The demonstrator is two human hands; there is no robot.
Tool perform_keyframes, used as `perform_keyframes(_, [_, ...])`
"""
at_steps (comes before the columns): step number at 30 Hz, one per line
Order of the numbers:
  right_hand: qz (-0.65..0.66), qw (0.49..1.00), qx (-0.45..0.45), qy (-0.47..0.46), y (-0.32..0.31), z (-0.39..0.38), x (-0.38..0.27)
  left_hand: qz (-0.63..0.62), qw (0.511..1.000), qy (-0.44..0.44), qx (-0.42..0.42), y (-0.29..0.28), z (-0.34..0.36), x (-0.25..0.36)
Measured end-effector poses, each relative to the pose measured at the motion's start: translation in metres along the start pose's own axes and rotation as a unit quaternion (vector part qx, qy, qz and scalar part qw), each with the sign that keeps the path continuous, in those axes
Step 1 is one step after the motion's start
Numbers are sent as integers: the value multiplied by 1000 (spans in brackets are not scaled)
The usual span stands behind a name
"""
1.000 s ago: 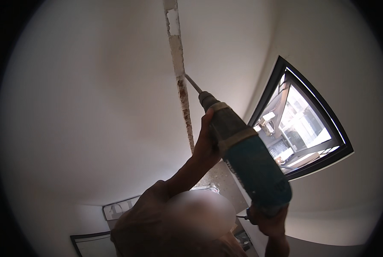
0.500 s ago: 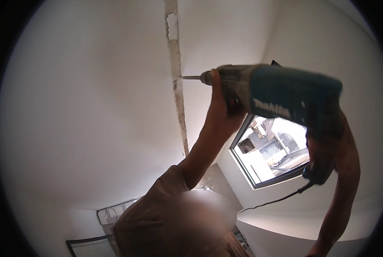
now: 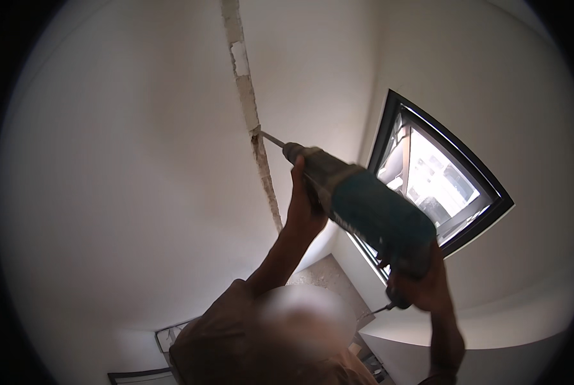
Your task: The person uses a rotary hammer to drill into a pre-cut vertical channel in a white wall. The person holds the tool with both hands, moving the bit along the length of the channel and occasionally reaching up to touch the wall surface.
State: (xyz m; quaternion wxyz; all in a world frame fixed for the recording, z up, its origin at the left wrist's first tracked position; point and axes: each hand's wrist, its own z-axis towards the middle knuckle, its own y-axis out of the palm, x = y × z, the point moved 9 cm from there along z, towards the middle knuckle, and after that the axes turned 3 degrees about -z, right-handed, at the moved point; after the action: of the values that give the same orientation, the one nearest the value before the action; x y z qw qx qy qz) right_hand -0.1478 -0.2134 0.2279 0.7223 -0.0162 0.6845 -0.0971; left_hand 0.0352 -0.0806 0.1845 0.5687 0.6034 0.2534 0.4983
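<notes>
A teal and dark grey rotary hammer drill slants across the middle of the head view, its nose up and to the left. My left hand is closed round its front end, just behind the chuck. At the rear, my right hand wraps the handle; some of those fingers are hidden. A thin metal bit reaches from the chuck to a rough groove chased in the pale wall. Its tip meets the groove's edge beside a darker, broken patch. Below the handle hangs a black cord.
Behind the drill on the right is a dark-framed window with bright daylight. A patch of bare, dusty floor shows below. At lower left a dark-edged frame lies near the wall. A pale curved ledge is at lower right.
The drill's rear end has swung down and left with my right hand, so the drill now slants. The bit's tip sits lower along the groove. More of the window shows.
</notes>
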Motion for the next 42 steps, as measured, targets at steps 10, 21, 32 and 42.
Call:
perform_keyframes(10, [21, 994, 40, -103, 23, -31, 57, 67, 997, -21, 34, -22, -28, -2])
perform_keyframes(21, [-65, 997, 31, -34, 47, -16, 14, -1, 998, -48, -29, -16, -17, 20])
perform_keyframes(32, [-550, 812, 23, -193, 33, 1, -83, -79, 992, -63, -70, 28, 4, 34])
perform_keyframes(42, [-468, 870, 138, -78, 19, 43, -162, -164, 983, 12, -77, 58, 30, 63])
